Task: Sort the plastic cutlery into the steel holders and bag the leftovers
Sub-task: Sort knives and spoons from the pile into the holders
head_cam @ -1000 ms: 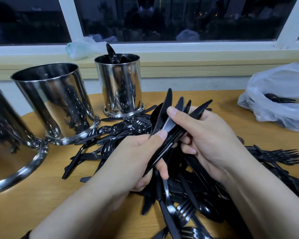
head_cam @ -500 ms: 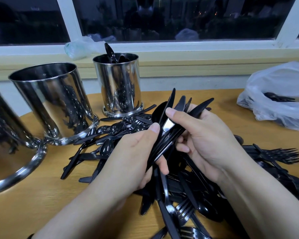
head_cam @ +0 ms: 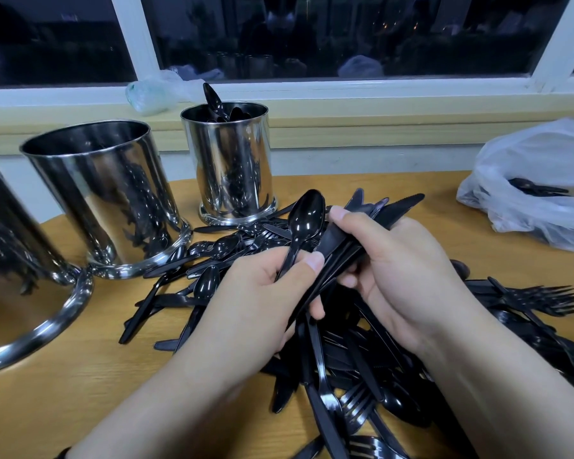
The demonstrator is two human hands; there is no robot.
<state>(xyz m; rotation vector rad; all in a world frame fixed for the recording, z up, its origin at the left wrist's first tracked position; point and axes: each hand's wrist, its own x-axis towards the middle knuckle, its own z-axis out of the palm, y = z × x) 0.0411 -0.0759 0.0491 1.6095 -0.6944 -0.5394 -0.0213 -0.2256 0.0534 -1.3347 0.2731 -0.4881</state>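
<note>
Here, in the head view, the left hand [head_cam: 262, 293] pinches the handle of a black spoon [head_cam: 304, 220] between thumb and forefinger, bowl up and clear of the rest, which looks like a way of separating it out. The right hand [head_cam: 398, 270] is curled round a bundle of knives [head_cam: 388, 210], tips pointing away, probably gathered so one kind can go into a holder in a single drop. Below both hands lies the mixed pile of cutlery [head_cam: 328, 376] on the wooden table [head_cam: 63, 392], with a group of forks [head_cam: 550, 298] to the right.

The far steel holder [head_cam: 227, 167] already has spoons standing in it, so the lifted spoon likely belongs there. The middle holder [head_cam: 103, 193] shows only a dark mouth; whether anything lies inside I cannot tell. A third holder [head_cam: 10, 276] at the left edge is cut off. The plastic bag [head_cam: 527, 207] at the right holds some dark pieces, hard to make out through the film. How many knives the right hand holds is hidden by its fingers.
</note>
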